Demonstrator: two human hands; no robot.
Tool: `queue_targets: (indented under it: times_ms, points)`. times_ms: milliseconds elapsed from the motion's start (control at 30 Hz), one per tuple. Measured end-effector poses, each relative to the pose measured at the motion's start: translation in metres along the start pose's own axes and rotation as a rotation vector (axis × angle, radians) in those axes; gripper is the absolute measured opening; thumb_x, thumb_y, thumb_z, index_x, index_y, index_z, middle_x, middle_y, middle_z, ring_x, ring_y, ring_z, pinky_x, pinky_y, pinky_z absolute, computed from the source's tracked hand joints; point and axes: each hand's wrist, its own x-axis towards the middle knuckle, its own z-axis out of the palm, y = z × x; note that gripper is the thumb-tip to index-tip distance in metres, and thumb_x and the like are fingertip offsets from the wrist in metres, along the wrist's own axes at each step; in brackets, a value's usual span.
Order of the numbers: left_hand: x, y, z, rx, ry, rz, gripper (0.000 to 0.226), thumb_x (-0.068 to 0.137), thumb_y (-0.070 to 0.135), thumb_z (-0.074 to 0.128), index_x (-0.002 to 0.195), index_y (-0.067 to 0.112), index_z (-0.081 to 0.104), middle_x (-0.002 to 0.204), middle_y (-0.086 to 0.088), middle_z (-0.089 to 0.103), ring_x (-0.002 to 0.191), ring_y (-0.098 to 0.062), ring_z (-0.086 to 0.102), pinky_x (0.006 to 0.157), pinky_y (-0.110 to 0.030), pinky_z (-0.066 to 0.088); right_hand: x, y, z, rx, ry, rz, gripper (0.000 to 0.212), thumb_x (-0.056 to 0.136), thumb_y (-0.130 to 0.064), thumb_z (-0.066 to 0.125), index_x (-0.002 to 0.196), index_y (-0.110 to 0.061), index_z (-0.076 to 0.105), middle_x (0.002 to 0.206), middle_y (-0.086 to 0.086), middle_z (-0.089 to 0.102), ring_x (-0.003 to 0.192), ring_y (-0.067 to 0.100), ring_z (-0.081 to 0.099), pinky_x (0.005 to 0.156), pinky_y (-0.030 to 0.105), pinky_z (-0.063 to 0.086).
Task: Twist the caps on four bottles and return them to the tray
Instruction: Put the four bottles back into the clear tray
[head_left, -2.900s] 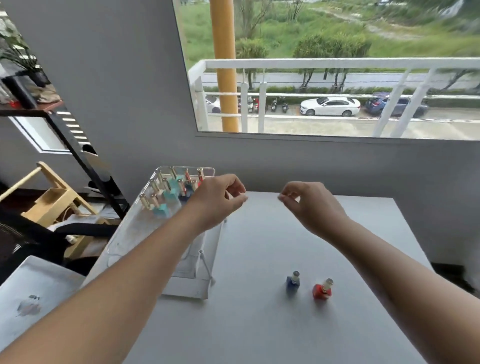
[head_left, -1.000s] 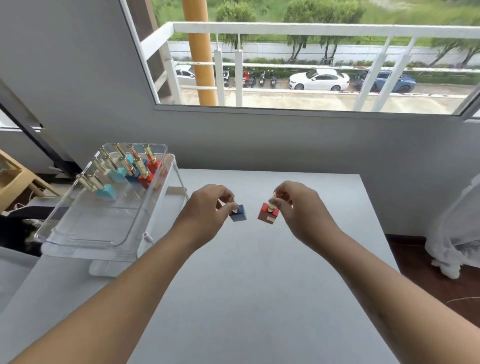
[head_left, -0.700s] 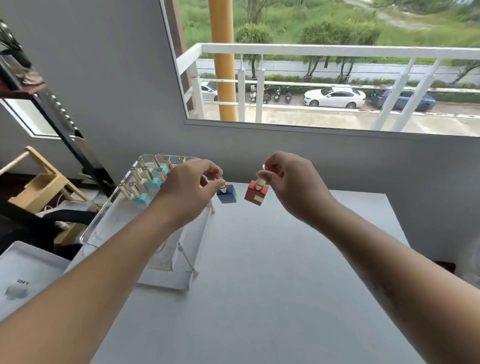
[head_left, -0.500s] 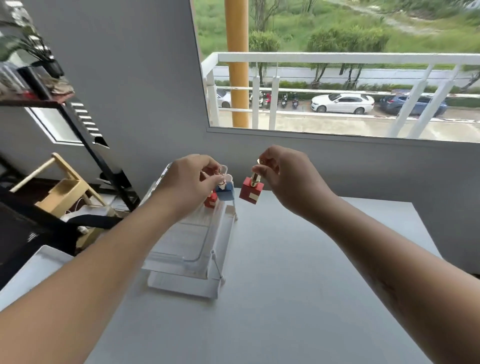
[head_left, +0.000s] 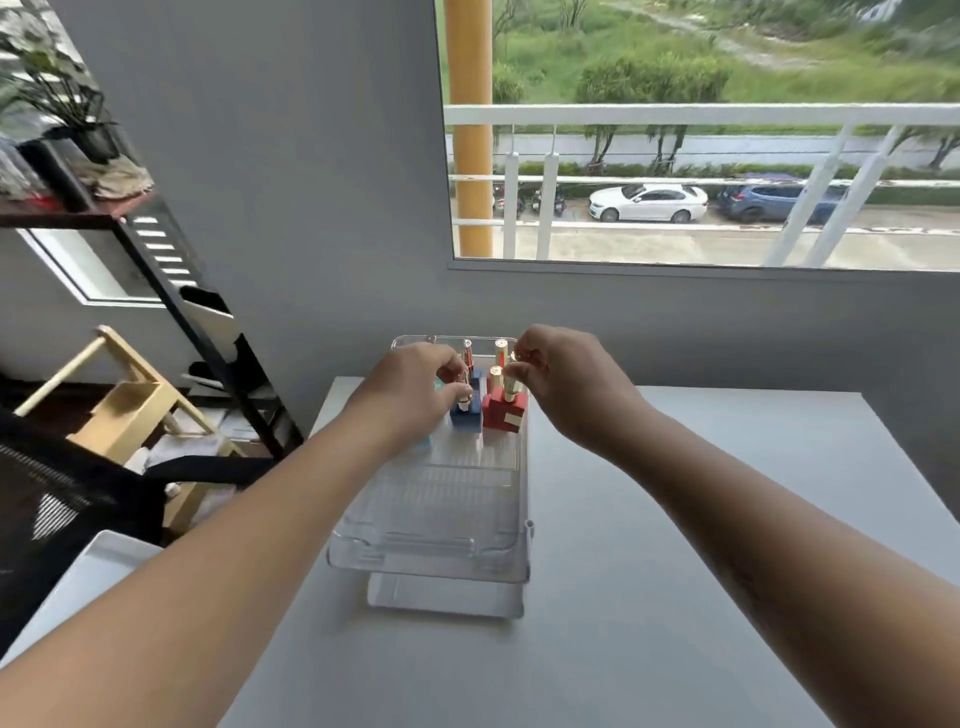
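Note:
A clear plastic tray (head_left: 441, 535) stands on the grey table (head_left: 649, 597), raised on a white base. At its far end stand several small square bottles with gold caps. My left hand (head_left: 415, 395) pinches the cap of a blue bottle (head_left: 466, 418) inside the tray. My right hand (head_left: 561, 387) pinches the gold cap of a red bottle (head_left: 503, 413) with a pale label, beside the blue one. Both bottles sit low over the tray floor; whether they touch it I cannot tell. Teal bottles are mostly hidden behind my left hand.
The tray's near half holds nothing. A grey wall and a window lie just behind the tray. Left of the table stand a black shelf frame (head_left: 208, 338), a wooden stand (head_left: 130, 410) and a black mesh chair (head_left: 62, 499).
Both hands carried the blue and red bottles from above the table into the tray's far end and lowered them beside the other bottles. My view has turned left toward the tray.

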Motion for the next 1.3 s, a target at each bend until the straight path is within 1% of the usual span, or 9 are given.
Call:
queue_targets:
  times_ms: [133,300,400,533,667,800,1100,1200,1300]
  points:
    - [0.001,-0.014,0.008,0.007,-0.052,0.024,0.007,0.088,0.023,0.071,0.094,0.019,0.068,0.091,0.010,0.062,0.082,-0.012,0.057,0.067,-0.025,0.040,0.000,-0.003,0.016,-0.052,-0.040,0.033,0.022,0.095,-0.024,0.061,0.106,-0.005,0.062,0.097,0.015,0.066,0.084,0.032,0.058,0.072,0.041,0.050]
    - [0.002,-0.023,0.013,0.037,-0.127,0.011,0.011,0.089,0.022,0.069,0.097,0.014,0.069,0.101,0.000,0.067,0.093,-0.021,0.062,0.085,-0.037,0.052,0.008,-0.008,0.026,-0.079,-0.048,0.062,0.023,0.096,-0.025,0.059,0.109,-0.007,0.062,0.101,0.012,0.065,0.086,0.029,0.056,0.072,0.037,0.047]
    - [0.004,-0.026,0.012,0.028,-0.132,0.000,0.013,0.089,0.021,0.070,0.099,0.013,0.069,0.102,-0.002,0.068,0.094,-0.022,0.062,0.087,-0.040,0.052,0.010,-0.010,0.031,-0.101,-0.049,0.049,0.021,0.095,-0.024,0.060,0.106,-0.006,0.062,0.101,0.011,0.065,0.083,0.027,0.055,0.069,0.035,0.044]
    - [0.006,-0.029,0.012,0.024,-0.135,-0.001,0.013,0.089,0.022,0.070,0.099,0.014,0.069,0.104,-0.002,0.068,0.096,-0.022,0.061,0.087,-0.038,0.051,0.008,-0.010,0.041,-0.141,-0.090,0.047,0.019,0.096,-0.023,0.058,0.104,-0.006,0.061,0.099,0.012,0.064,0.085,0.031,0.059,0.070,0.041,0.050]
    - [0.006,-0.031,0.015,0.003,-0.149,-0.013,0.014,0.089,0.023,0.070,0.099,0.014,0.069,0.105,-0.004,0.067,0.097,-0.023,0.061,0.089,-0.040,0.051,0.008,-0.005,0.050,-0.176,-0.134,0.075,0.015,0.096,-0.022,0.059,0.102,-0.007,0.060,0.100,0.012,0.062,0.082,0.029,0.055,0.068,0.038,0.049]
    - [0.006,-0.033,0.017,0.003,-0.158,-0.015,0.014,0.089,0.022,0.070,0.100,0.014,0.069,0.107,-0.005,0.066,0.098,-0.023,0.061,0.091,-0.040,0.051,0.007,-0.001,0.056,-0.207,-0.175,0.105,0.013,0.096,-0.022,0.058,0.100,-0.010,0.058,0.100,0.013,0.063,0.084,0.032,0.059,0.071,0.044,0.054]
    - [0.008,-0.030,0.025,0.045,-0.131,0.020,0.019,0.090,0.027,0.069,0.105,0.015,0.070,0.108,-0.005,0.068,0.100,-0.023,0.059,0.089,-0.039,0.051,0.010,0.003,0.063,-0.231,-0.182,0.106,0.015,0.095,-0.022,0.060,0.104,-0.011,0.059,0.098,0.012,0.066,0.078,0.027,0.057,0.063,0.035,0.050]
    - [0.008,-0.032,0.026,0.073,-0.103,0.012,0.020,0.089,0.032,0.069,0.104,0.020,0.071,0.107,-0.003,0.069,0.109,-0.022,0.053,0.092,-0.040,0.049,0.009,0.003,0.065,-0.248,-0.195,0.096,0.014,0.095,-0.022,0.060,0.103,-0.010,0.060,0.098,0.012,0.066,0.078,0.029,0.060,0.065,0.037,0.053]
    - [0.009,-0.033,0.026,0.076,-0.104,0.010,0.019,0.087,0.033,0.070,0.102,0.021,0.071,0.105,-0.003,0.069,0.111,-0.022,0.052,0.092,-0.039,0.049,0.008,0.004,0.065,-0.248,-0.194,0.093,0.013,0.095,-0.021,0.059,0.102,-0.010,0.060,0.098,0.012,0.065,0.079,0.029,0.060,0.067,0.041,0.055]
